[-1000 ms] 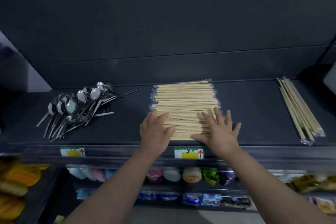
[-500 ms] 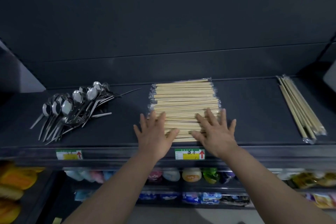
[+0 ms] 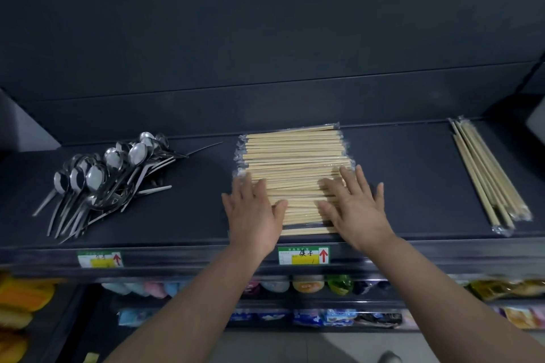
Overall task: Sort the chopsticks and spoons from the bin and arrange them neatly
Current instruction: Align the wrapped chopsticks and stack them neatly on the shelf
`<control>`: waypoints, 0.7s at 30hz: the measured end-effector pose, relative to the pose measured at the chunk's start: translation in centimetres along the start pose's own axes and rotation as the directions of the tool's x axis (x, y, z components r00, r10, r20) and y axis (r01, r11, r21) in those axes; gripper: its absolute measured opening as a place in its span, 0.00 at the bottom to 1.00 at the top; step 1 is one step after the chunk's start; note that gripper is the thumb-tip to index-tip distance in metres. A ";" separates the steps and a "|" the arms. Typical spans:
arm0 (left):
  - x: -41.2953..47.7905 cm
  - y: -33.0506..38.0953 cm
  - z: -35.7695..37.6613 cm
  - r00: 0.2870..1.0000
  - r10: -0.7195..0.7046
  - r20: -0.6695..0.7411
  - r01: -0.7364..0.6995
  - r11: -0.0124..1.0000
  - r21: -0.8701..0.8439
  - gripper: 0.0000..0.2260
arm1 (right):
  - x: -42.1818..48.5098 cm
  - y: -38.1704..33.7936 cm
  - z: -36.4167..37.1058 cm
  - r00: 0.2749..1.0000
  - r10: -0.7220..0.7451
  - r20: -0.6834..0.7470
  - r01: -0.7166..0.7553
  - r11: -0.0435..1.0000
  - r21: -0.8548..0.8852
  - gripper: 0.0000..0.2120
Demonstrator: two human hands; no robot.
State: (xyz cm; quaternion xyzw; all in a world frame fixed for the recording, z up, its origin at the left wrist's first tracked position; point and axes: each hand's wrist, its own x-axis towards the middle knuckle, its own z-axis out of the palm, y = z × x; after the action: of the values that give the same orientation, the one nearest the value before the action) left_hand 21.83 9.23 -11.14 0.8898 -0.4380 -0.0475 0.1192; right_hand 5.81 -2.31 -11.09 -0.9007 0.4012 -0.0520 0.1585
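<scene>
A flat stack of wrapped wooden chopsticks [image 3: 295, 162] lies crosswise in the middle of the dark shelf [image 3: 413, 186]. My left hand [image 3: 253, 215] rests flat on the stack's near left corner, fingers spread. My right hand [image 3: 356, 206] lies flat on its near right part, fingers spread too. Neither hand grips anything. A heap of metal spoons [image 3: 100, 183] sits on the shelf to the left. Another bundle of wrapped chopsticks [image 3: 486, 174] lies lengthwise at the far right.
The shelf's front lip carries two green-and-yellow price labels [image 3: 303, 255] [image 3: 100, 259]. Lower shelves hold coloured packets [image 3: 306, 284] and yellow packs [image 3: 20, 298]. A dark back wall [image 3: 265, 38] rises behind the shelf.
Both hands have slid slightly over the stack's near end, the left hand drifting left. The view has shifted a little; the stack looks unmoved.
</scene>
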 end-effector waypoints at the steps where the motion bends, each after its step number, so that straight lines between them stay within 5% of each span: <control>1: 0.3 0.8 0.0 0.998 0.060 -0.016 -0.060 0.998 -0.010 0.26 | -0.1 0.3 -0.4 0.999 -0.008 -0.031 0.008 1.000 0.000 0.25; 8: 2.4 9.8 0.9 0.948 0.310 -0.066 -0.316 0.944 -0.093 0.17 | -0.7 6.6 -4.0 0.985 0.082 -0.154 -0.081 0.997 0.013 0.18; 13: 3.7 17.3 2.9 0.932 0.361 0.003 -0.358 0.925 -0.129 0.15 | -1.9 13.0 -7.1 0.954 0.241 -0.176 -0.260 0.961 -0.096 0.17; 21: 5.1 27.6 5.2 0.909 0.389 0.152 -0.354 0.910 -0.215 0.17 | -1.9 21.7 -10.0 0.887 0.449 -0.113 -0.446 0.894 0.049 0.22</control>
State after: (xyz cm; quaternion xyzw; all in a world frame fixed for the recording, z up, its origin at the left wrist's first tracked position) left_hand 2.77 -11.96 -9.03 0.7664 -0.6028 -0.1489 0.1644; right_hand -13.01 -16.92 -8.63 -0.7774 0.6061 -0.0734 0.1513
